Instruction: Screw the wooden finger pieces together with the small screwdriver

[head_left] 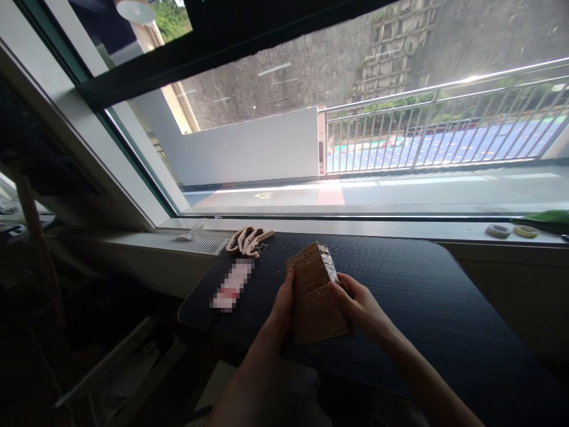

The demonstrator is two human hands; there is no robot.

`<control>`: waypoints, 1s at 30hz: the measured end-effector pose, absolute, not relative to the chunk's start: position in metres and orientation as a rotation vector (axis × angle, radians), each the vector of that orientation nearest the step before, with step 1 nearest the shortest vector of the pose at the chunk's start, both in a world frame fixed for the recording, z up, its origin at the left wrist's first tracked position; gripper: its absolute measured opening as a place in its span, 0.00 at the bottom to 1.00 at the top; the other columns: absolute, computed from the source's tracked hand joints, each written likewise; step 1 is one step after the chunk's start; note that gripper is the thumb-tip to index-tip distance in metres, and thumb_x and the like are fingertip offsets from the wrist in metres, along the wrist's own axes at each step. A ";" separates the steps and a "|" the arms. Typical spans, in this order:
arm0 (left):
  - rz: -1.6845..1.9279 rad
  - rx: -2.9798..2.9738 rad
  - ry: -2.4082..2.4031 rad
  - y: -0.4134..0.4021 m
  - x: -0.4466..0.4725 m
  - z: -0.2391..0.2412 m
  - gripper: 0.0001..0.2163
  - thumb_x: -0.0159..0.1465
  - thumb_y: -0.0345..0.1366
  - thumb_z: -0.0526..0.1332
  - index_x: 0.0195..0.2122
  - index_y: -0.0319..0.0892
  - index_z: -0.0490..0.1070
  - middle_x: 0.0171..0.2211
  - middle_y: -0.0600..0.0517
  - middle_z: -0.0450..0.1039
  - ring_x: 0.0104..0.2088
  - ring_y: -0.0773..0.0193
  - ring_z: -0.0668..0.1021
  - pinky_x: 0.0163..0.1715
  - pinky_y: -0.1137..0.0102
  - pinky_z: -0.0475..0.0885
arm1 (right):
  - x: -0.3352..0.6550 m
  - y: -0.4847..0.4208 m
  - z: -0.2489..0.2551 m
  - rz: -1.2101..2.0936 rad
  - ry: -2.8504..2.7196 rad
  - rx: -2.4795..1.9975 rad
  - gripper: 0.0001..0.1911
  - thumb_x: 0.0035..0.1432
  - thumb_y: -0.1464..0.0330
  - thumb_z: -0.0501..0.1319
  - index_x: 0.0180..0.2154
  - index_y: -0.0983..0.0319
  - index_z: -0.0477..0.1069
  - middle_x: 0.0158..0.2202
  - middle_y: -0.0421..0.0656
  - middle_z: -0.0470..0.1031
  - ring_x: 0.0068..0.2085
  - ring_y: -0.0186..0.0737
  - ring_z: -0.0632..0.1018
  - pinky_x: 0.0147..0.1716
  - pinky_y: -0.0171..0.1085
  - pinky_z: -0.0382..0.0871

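I hold a flat brown wooden block, made of stacked layers, tilted up over the black table. My left hand grips its left edge, fingers closed along the side. My right hand grips its right edge, fingers wrapped behind it. The block's far end shows pale layered edges.
A few curved pale wooden pieces lie at the table's far left corner, with a blurred-out flat item beside them. Two tape rolls sit on the windowsill at the right. A large window runs along the far side.
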State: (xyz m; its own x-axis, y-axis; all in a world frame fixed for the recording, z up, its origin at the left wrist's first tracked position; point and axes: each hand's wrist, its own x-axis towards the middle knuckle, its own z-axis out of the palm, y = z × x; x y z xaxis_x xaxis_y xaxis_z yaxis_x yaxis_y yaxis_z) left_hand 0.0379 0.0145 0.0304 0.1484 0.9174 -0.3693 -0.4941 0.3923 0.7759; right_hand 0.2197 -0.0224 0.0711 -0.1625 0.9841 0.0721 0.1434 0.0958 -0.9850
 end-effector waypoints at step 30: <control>1.043 1.055 1.129 0.013 0.034 0.036 0.28 0.55 0.41 0.65 0.57 0.43 0.62 0.40 0.46 0.75 0.40 0.56 0.77 0.43 0.64 0.71 | 0.253 -0.023 0.018 1.122 -1.528 -1.420 0.23 0.57 0.54 0.54 0.45 0.64 0.71 0.44 0.46 0.76 0.44 0.46 0.74 0.44 0.41 0.66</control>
State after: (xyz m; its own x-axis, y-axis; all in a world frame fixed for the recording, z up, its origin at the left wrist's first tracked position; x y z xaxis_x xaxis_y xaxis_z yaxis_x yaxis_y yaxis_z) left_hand 0.0338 0.0133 0.0357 0.1234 0.9774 -0.1716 -0.0941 0.1836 0.9785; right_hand 0.2534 -0.0228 0.0181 -0.0992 0.9944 -0.0363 0.3328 -0.0012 -0.9430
